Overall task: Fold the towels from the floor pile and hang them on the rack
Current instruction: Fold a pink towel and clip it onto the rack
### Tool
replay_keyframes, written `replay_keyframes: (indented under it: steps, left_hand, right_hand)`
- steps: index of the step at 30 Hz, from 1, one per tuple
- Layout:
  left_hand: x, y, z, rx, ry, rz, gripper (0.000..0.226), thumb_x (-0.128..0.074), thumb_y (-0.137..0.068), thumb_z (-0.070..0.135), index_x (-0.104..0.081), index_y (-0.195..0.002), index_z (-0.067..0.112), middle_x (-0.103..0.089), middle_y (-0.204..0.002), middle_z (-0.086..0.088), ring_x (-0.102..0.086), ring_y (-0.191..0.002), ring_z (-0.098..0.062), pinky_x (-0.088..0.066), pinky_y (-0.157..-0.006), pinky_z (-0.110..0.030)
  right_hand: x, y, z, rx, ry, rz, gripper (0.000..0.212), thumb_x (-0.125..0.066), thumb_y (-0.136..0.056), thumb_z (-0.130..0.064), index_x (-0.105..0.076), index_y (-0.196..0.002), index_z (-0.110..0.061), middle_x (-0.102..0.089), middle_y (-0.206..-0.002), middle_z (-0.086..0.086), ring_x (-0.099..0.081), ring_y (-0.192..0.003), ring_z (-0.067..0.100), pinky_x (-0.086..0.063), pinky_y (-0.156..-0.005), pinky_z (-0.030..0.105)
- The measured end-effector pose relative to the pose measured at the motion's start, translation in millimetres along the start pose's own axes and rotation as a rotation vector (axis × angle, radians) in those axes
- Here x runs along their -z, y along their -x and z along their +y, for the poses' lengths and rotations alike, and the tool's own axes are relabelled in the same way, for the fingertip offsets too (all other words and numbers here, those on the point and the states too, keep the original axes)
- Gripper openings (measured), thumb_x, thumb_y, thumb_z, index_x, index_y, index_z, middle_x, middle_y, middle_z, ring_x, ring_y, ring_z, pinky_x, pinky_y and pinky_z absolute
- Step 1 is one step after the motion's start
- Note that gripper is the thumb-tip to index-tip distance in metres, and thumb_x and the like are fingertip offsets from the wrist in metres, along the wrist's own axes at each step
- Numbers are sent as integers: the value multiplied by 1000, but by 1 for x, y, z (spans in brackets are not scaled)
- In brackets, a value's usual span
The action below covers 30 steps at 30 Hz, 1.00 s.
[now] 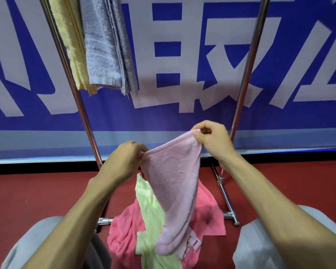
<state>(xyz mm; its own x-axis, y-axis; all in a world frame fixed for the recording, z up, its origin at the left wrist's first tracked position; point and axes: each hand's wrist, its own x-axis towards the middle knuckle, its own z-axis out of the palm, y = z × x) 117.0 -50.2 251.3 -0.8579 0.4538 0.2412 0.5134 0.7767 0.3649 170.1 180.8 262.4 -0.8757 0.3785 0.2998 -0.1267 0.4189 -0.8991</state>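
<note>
A pale pink towel [175, 183] hangs in the air in front of me. My left hand [122, 162] pinches its left top corner and my right hand [213, 140] pinches the right top corner, held a little higher. Its lower end droops onto the floor pile, where a light green towel [149, 214] lies over a bright pink towel [208, 212]. On the metal rack [74, 90] above left hang a folded yellow towel [72, 47] and a folded grey-blue towel [105, 45].
The rack's right upright [246, 72] and its floor feet [229, 210] flank the pile. Behind it runs a blue banner with large white characters [182, 55]. The floor is red [37, 191]. My knees in grey trousers [260, 245] sit on either side of the pile.
</note>
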Motion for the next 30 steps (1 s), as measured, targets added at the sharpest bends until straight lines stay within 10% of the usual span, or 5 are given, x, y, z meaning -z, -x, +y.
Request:
replay_keyframes:
  steps: [14, 30]
  left_hand:
    - [-1, 6, 5, 96, -58, -147, 20, -74, -74, 27, -62, -59, 25, -70, -73, -3, -66, -70, -21, -48, -54, -27]
    - [7, 9, 13, 124, 81, -93, 8, -70, -79, 19, -77, -83, 20, -63, -59, 0, -52, -57, -13, -36, -47, -17]
  right_hand:
    - [-5, 4, 1, 72, 326, 31, 17, -62, -80, -7, -70, -76, -21, -61, -63, -15, -53, -59, -2, -37, -56, 2]
    - [-1, 0, 3, 21, 160, 55, 16, -64, -79, -10, -73, -79, -24, -68, -76, -7, -59, -71, 4, -43, -65, 14]
